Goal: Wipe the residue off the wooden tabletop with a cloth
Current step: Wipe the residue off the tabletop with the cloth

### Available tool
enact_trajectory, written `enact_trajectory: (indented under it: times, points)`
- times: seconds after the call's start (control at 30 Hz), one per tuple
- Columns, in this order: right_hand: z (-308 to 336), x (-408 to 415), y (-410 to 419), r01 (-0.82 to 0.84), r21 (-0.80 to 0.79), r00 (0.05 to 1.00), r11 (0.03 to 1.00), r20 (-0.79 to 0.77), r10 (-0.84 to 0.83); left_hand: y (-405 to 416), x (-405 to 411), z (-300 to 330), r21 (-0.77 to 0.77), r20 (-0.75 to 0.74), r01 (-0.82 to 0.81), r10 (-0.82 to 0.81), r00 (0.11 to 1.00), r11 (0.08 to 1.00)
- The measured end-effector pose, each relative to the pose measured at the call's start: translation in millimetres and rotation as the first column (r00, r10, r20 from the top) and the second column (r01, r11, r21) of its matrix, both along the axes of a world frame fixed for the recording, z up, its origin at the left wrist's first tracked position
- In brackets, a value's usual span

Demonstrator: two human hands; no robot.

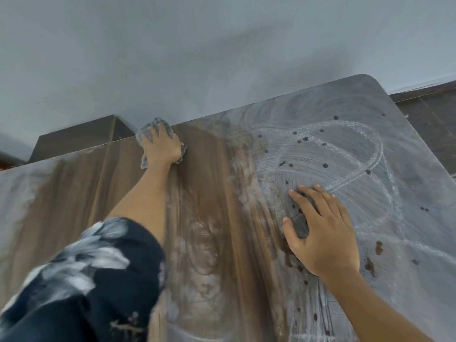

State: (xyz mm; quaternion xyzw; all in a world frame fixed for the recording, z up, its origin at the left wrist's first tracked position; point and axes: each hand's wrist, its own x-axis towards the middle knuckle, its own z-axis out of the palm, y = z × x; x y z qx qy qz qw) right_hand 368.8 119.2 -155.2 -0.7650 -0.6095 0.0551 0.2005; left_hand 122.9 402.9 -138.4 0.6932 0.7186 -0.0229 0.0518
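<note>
Head cam, looking down over a wooden tabletop pushed up against a grey-blue wall. The left hand is reached way out to the far edge, pressing down on a grey cloth; the cloth is bunched under the palm and pokes out past the fingers and on both sides of the wrist. Can't really tell if the fingers are curled into it or just flat on top, too small and blurry. That arm has a dark sleeve with white flower print.

The right hand is flat on the table nearer the camera, fingers spread and relaxed, holding nothing, sitting right on the mess.

The residue is a whitish chalky film with swirly streaks and dark spots, covering the right part of the top. The middle strip shows brown wood grain, and the far left is hazy grey. A dark cabinet sits behind the left edge.
</note>
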Motion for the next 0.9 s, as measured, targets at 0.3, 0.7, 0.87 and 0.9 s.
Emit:
enact_trajectory:
  times: [0.3,0.7,0.87,0.9]
  points:
    - [0.8,-0.7,-0.3,-0.004,0.008,1.0,1.0,0.006,0.004,-117.8,137.4,-1.6,0.165,0.191,0.658,-0.678,0.71,0.735]
    - [0.4,-0.5,-0.1,-0.005,0.029,1.0,1.0,-0.015,0.006,0.2,-55.2,-13.0,-0.003,-0.02,-0.156,0.156,0.988,0.988]
    - [0.2,-0.3,-0.8,-0.003,0.028,1.0,1.0,-0.011,0.003,-11.1,30.4,12.0,0.147,0.06,-0.205,0.198,0.978,0.968]
    - [0.5,-0.7,-0.9,-0.002,0.033,1.0,0.999,-0.014,0.003,-14.5,55.1,11.2,0.148,0.097,-0.089,0.075,0.992,0.985]
